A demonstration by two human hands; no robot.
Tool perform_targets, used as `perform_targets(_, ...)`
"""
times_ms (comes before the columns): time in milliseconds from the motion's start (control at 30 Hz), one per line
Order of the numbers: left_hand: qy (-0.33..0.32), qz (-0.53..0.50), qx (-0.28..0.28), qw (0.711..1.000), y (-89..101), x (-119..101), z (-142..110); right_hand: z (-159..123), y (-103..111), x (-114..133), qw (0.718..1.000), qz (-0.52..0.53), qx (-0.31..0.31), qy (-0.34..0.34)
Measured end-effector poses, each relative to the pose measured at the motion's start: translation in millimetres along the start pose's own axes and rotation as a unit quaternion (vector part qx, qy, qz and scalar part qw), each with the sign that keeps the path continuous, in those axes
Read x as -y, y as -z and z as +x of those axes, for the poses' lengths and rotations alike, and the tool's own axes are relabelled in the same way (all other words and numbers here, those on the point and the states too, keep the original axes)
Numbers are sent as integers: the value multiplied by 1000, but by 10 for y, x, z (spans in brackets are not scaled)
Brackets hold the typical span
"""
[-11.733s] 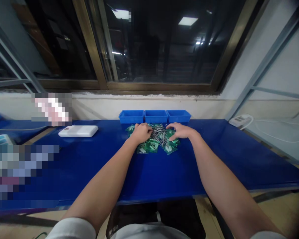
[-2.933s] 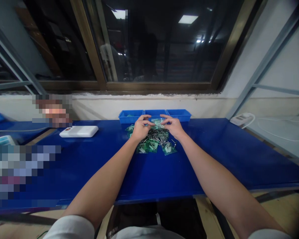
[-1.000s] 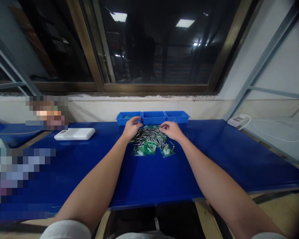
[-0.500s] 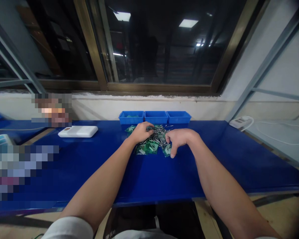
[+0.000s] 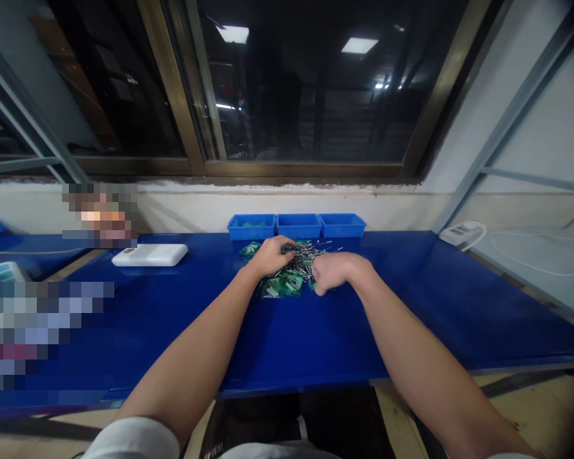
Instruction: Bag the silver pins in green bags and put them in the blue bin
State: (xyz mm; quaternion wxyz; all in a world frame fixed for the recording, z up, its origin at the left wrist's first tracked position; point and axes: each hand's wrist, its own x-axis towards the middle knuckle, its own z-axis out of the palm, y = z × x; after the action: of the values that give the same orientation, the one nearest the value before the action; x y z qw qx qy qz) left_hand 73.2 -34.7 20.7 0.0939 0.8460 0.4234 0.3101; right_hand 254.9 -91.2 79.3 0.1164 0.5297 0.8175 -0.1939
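Metal pins (image 5: 301,260) lie heaped on the blue table (image 5: 306,347) in the head view, among green packets (image 5: 282,285) that show mostly at the heap's 7 o'clock. At 9 o'clock the left hand (image 5: 271,254) reaches its edge, fingers half curled, thumb apart. At 4 o'clock the right hand (image 5: 333,271) bends down over it, fingers folded under. I cannot tell whether either grips anything. Three blue bins (image 5: 298,229) stand side by side at 12 o'clock, green stuff inside the leftmost; well apart, at 9, lies a white box (image 5: 149,255).
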Motion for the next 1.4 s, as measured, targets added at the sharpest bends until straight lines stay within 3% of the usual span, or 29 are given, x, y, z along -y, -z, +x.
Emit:
perform_targets(167,8,-13,2,1000,4,2,6,55,29,-181,995,92,-27,34)
perform_targets(267,18,-22,0,1000,6,0,10,121,38,-307,988,115,-77,72)
perform_targets(467,50,-55,-6,997,0,-11,12,296,-31,-495,944,260,-173,105)
perform_targets(600,80,-115,-12,990,-32,22,26,437,-142,-539,875,445,-175,75)
perform_targets(733,114,-237,-40,964,-99,74,62,595,-239,-519,757,610,-222,71)
perform_targets(800,134,-286,-60,947,-132,76,80,652,-266,-495,712,656,-238,76)
perform_targets(933,173,-356,-87,914,-163,30,101,680,-278,-433,670,697,-242,77)
perform_targets(1067,184,-402,-124,889,-138,3,109,651,-276,-391,669,700,-232,97)
perform_targets(1200,175,-413,-137,883,-110,13,105,664,-294,-411,704,649,-260,125)
perform_targets(1300,147,-366,-136,909,-104,16,103,701,-311,-451,731,589,-315,137)
perform_targets(1400,87,-279,-155,944,-98,12,104,719,-318,-486,741,539,-368,161)
